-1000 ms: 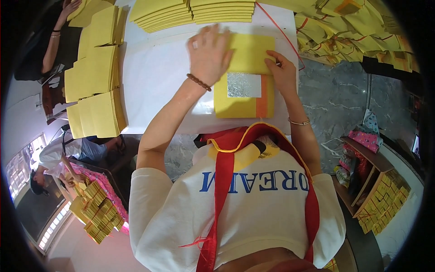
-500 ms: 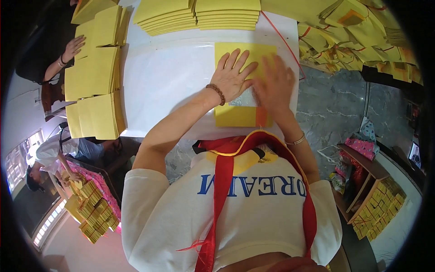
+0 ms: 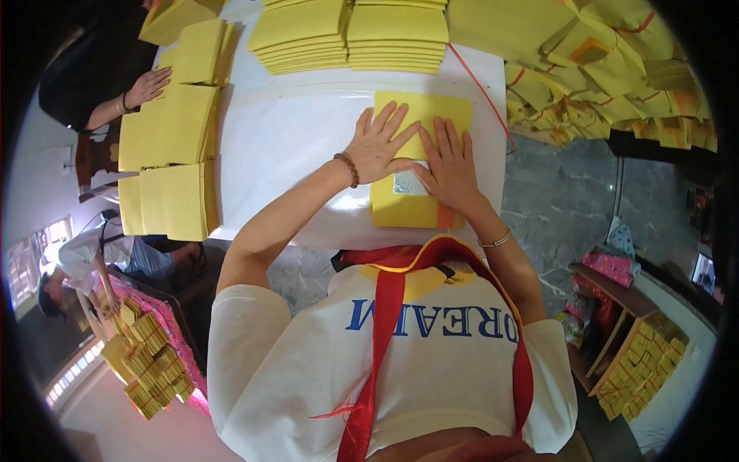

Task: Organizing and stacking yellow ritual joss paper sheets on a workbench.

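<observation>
On the white table lies a yellow paper sheet (image 3: 404, 212) with a silver foil patch (image 3: 408, 182) in its middle and an orange strip (image 3: 446, 216) at its near right corner. My left hand (image 3: 379, 142) rests flat on the sheet's upper left part, fingers spread. Beside it, my right hand (image 3: 450, 169) presses flat on the right side, its fingers pointing away from me. The two thumbs come close together just above the foil, and my right hand covers part of that patch.
Stacks of folded yellow paper (image 3: 300, 38) stand at the table's far edge, with more piles (image 3: 165, 138) along its left. Another person's hand (image 3: 148, 87) touches the left piles. Tied yellow bundles (image 3: 608, 92) heap up at the far right; a red string (image 3: 485, 88) crosses the table's right edge.
My right hand, blurred before, now lies still on the sheet with its fingers closer to my left hand. The view has shifted, so the table sits slightly lower in the picture.
</observation>
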Tool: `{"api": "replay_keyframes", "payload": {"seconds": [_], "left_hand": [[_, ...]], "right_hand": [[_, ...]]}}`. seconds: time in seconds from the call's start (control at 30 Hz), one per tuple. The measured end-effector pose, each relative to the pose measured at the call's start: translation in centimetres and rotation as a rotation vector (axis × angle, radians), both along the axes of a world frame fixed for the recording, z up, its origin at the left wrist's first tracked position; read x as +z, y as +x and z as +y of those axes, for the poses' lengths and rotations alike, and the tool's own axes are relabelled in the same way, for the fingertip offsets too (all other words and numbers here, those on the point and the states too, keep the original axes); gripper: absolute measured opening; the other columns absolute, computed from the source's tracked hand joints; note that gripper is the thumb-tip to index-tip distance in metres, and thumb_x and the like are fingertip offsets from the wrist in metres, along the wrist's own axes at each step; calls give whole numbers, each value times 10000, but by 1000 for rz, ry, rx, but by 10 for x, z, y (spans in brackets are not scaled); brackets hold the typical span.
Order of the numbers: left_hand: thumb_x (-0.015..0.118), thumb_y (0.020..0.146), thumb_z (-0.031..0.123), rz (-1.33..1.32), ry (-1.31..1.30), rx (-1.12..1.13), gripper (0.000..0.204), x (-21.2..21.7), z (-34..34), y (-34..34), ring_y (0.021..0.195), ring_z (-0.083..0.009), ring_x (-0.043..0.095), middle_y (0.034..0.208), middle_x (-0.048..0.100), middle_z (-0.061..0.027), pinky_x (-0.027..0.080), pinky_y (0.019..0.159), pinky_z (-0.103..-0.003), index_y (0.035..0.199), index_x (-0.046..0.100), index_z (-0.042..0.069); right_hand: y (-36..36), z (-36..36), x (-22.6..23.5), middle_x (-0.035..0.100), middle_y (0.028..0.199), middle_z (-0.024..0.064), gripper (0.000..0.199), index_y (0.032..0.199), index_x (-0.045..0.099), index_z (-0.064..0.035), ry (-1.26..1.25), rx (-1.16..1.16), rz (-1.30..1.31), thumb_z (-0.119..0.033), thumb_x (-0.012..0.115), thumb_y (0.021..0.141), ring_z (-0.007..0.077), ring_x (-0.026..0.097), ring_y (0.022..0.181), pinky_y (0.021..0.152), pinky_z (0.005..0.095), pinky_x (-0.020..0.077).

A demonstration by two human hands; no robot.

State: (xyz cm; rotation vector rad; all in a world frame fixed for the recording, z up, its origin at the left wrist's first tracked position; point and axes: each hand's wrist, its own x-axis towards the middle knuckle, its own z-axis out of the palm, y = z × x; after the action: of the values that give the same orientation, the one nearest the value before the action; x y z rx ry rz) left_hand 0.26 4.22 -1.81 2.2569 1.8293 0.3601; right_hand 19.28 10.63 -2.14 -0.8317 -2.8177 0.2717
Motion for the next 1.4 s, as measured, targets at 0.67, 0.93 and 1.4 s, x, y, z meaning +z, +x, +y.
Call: {"api": "replay_keyframes", "payload": {"seconds": [0.67, 0.93, 1.4], "left_hand": [[568, 772, 97, -159, 425, 143, 480, 116, 96, -53, 899, -341, 590, 1006, 617, -180, 480, 784, -420, 1244, 486, 116], [588, 796, 141, 193, 26, 159, 395, 41, 164, -75, 975, -296, 575, 1034, 608, -133, 466, 814, -411, 1183, 517, 114], [622, 724, 234, 222, 53, 247, 656, 6, 160, -73, 1207, -324, 386, 1266, 428, -146, 346, 974, -441, 1316, 365, 116]], "right_hand": [[80, 13, -33, 372, 1364, 150, 514, 1405, 232, -34, -813, -546, 996, -194, 410, 950, 228, 395, 1215, 1022, 333, 289], [69, 2, -40, 585, 1108, 122, 387, 1281, 443, -3, -571, -542, 879, -184, 412, 941, 215, 502, 1061, 954, 342, 339], [67, 4, -36, 655, 987, 44, 276, 1091, 600, -52, -337, -473, 626, -213, 486, 897, 241, 471, 1111, 976, 379, 253]]}}
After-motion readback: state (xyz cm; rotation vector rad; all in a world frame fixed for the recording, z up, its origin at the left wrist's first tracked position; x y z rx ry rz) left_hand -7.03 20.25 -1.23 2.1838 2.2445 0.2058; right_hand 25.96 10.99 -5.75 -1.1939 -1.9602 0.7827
